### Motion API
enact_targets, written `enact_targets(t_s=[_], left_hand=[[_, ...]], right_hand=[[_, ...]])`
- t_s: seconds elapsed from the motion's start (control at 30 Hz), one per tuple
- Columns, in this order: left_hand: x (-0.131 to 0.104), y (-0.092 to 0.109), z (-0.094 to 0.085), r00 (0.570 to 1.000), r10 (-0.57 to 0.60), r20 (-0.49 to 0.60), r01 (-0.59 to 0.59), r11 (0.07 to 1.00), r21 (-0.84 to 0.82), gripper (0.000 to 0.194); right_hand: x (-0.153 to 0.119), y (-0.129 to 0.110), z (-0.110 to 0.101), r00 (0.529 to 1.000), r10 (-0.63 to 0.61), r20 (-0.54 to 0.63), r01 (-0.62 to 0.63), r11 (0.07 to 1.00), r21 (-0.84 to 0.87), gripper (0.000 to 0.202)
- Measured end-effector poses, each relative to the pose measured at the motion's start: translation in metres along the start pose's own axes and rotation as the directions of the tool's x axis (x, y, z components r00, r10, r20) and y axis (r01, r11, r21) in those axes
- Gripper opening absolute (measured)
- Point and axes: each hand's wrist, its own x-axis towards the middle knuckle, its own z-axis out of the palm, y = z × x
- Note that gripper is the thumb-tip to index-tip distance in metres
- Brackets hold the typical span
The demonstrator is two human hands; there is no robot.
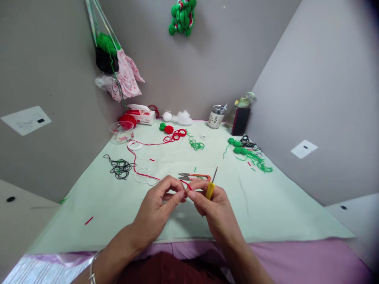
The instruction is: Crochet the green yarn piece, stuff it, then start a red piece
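Note:
Near the front middle of the table, my left hand (156, 207) pinches the end of a red yarn (185, 184) between thumb and finger. The fingertips of my right hand (219, 207) meet it there and press on the same yarn. Held in that right hand, a crochet hook (210, 190) with a yellow handle points its metal shaft up and away. Just beyond the fingers lie orange-handled thread snips (194, 176). The red strand runs left behind my left hand, past a white ring (135, 146), to loose red coils (175, 135).
Black yarn (120, 169) lies tangled at left, near a clear plastic tub (122, 132) and a tissue box (145, 117). White stuffing (182, 118) and a pen tin (216, 117) stand at the back. At right are green yarn pieces (251, 152) and a dark phone (241, 122).

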Motion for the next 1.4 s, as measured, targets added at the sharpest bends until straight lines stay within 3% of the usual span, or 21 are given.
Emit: enact_targets(t_s=[0.17,0.3,0.47,0.67,0.8,0.9,1.0,1.17,1.27,1.4], left_hand=[[0.001,-0.001,0.003,0.998,0.005,-0.058,-0.005,1.0,-0.006,0.016],[0.002,-0.002,0.003,0.998,-0.026,-0.065,0.026,1.0,-0.003,0.015],[0.006,-0.002,0.001,0.991,0.058,-0.122,-0.039,0.988,0.15,0.01],[0.006,-0.001,0.003,0.98,0.108,-0.167,-0.075,0.978,0.193,0.008],[0.007,-0.002,0.003,0.983,0.054,-0.177,-0.027,0.988,0.155,0.009],[0.006,-0.002,0.001,0.986,-0.04,-0.162,0.053,0.996,0.075,0.013],[0.005,-0.004,-0.001,0.986,-0.117,-0.119,0.114,0.993,-0.034,0.016],[0.003,-0.007,0.003,0.994,-0.097,-0.055,0.087,0.982,-0.168,0.015],[0.0,-0.006,0.007,0.993,-0.096,-0.071,0.081,0.977,-0.195,0.013],[-0.001,-0.003,0.009,0.992,-0.081,-0.095,0.056,0.97,-0.238,0.011]], right_hand=[[0.004,0.002,0.0,0.999,0.012,-0.05,-0.012,1.0,0.002,0.028],[0.004,0.0,0.003,0.992,-0.089,-0.089,0.082,0.993,-0.083,0.022],[0.0,0.001,0.006,0.973,-0.205,-0.106,0.177,0.958,-0.228,0.017],[0.0,0.004,0.004,0.945,-0.325,-0.023,0.294,0.882,-0.369,0.014],[0.0,0.0,0.001,0.96,-0.278,-0.035,0.253,0.914,-0.316,0.02],[0.003,-0.007,-0.003,0.977,-0.174,-0.12,0.161,0.981,-0.106,0.039],[0.006,-0.013,-0.009,0.966,-0.188,-0.177,0.204,0.976,0.076,0.05],[0.003,-0.011,-0.015,0.952,-0.224,-0.21,0.241,0.969,0.061,0.063],[-0.003,-0.008,-0.016,0.937,-0.323,-0.132,0.329,0.944,0.021,0.052],[-0.01,-0.008,-0.017,0.931,-0.364,-0.008,0.363,0.929,-0.074,0.011]])
